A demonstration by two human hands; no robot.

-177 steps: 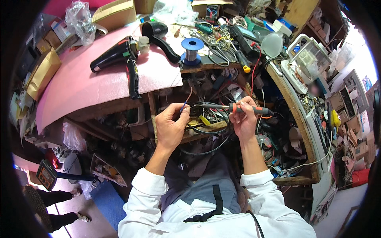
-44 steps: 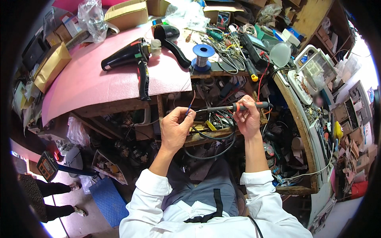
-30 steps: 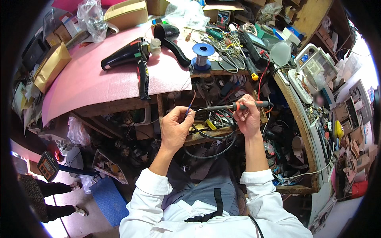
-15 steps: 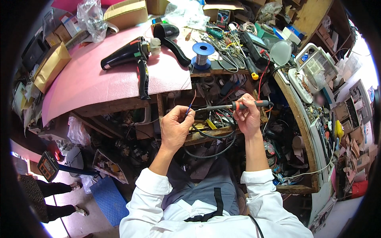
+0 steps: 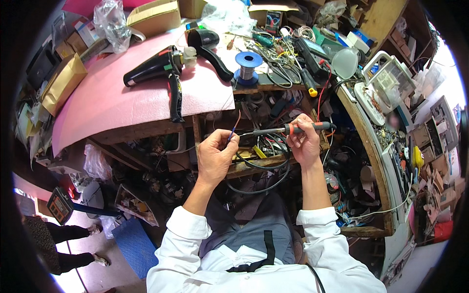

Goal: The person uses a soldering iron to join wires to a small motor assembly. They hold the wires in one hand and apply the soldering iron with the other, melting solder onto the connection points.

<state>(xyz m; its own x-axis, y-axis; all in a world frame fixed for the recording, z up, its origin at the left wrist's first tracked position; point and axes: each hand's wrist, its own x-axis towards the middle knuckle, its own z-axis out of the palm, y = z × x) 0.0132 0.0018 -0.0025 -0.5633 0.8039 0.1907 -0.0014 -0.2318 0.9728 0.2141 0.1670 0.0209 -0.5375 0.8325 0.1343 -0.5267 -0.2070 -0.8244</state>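
My left hand (image 5: 216,157) is closed, pinching the end of a dark cable (image 5: 258,192) between thumb and fingers. A thin blue wire (image 5: 231,134) with a brownish end sticks up out of that grip. My right hand (image 5: 306,141) is wrapped round the red-and-black handle of a soldering iron (image 5: 271,131), held level. Its tip points left, close by the left thumb and the wire; whether they touch is too small to tell. The cable hangs in a loop below the iron, over an open drawer (image 5: 244,171).
On the pink sheet (image 5: 107,105) lies a black hair dryer (image 5: 151,67) with its housing apart. A blue spool of solder (image 5: 248,59) stands beside it. Behind are a screwdriver (image 5: 308,82), a meter (image 5: 312,52) and tangled leads. A person (image 5: 44,244) stands at lower left.
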